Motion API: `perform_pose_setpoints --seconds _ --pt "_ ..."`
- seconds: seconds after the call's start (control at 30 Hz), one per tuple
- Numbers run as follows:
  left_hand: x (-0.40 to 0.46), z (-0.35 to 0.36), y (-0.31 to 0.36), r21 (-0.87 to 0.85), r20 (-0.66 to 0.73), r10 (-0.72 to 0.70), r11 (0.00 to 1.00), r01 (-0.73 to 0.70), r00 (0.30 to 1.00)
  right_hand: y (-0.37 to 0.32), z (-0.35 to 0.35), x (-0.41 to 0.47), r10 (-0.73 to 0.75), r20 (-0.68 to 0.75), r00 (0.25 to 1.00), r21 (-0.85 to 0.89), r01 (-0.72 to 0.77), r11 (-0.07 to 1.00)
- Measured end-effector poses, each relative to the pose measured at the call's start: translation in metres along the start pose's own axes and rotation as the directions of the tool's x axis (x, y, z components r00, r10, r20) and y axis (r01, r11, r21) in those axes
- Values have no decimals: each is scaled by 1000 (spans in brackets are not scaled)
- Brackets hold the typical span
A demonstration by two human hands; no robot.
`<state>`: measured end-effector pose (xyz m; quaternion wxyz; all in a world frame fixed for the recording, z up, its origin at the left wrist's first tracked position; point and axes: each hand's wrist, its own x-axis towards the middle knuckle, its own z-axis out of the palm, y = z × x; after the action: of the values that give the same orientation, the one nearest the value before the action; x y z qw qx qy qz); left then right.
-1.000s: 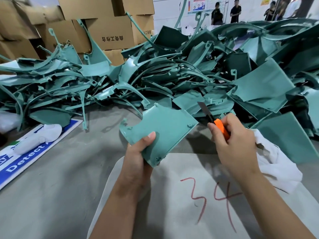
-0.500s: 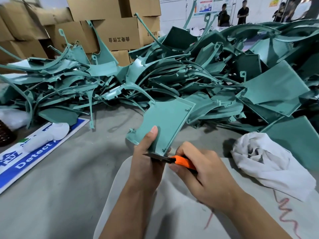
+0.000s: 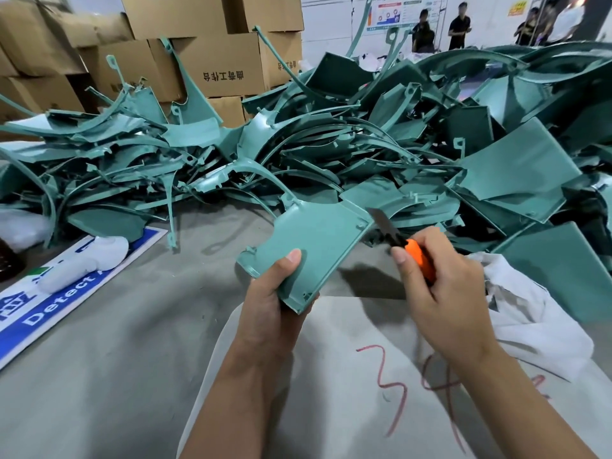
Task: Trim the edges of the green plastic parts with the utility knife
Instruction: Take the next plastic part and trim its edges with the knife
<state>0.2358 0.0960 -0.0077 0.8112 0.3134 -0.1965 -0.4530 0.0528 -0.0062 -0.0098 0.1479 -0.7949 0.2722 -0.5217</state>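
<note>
Two hands are at work over the grey table. My left hand grips a green part by its lower corner, thumb pressed flat on the face, fingers curled behind where I cannot see them. It stands tilted, raised off the table, its top edge toward the pile.

My right hand is wrapped around the knife — orange handle in my fist, forefinger along the top. The dark blade points up and left, its tip just beside the part's upper right corner; whether steel touches plastic there I cannot tell.

Under my wrists lies a pale sheet with red figures scrawled on it. To my right a white rag sits crumpled, partly on the sheet, against the heap.

The pile — curved strips and flat panels, all green — runs across the far side of the table. Behind it stand stacked cardboard boxes, closed, so what they hold is hidden. At the left a blue-and-white sign lies flat with a white object resting on it. Several people stand far back by the wall.
</note>
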Motion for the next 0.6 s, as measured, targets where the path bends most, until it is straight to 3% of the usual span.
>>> perform_pose_setpoints --seconds 0.13,0.3,0.47,0.6 --pt "0 -2 -1 53 20 -35 998 34 999 11 -2 2 140 -20 990 -74 -141 987" --pt "2 -12 -3 173 27 -12 985 7 1000 9 -5 5 251 -55 966 144 -241 960" --pt "10 -15 0 244 3 103 965 -101 995 6 -6 4 125 36 991 221 -130 966" --pt "14 -21 4 271 -183 160 957 -107 970 5 -5 4 15 147 989 195 -44 980"
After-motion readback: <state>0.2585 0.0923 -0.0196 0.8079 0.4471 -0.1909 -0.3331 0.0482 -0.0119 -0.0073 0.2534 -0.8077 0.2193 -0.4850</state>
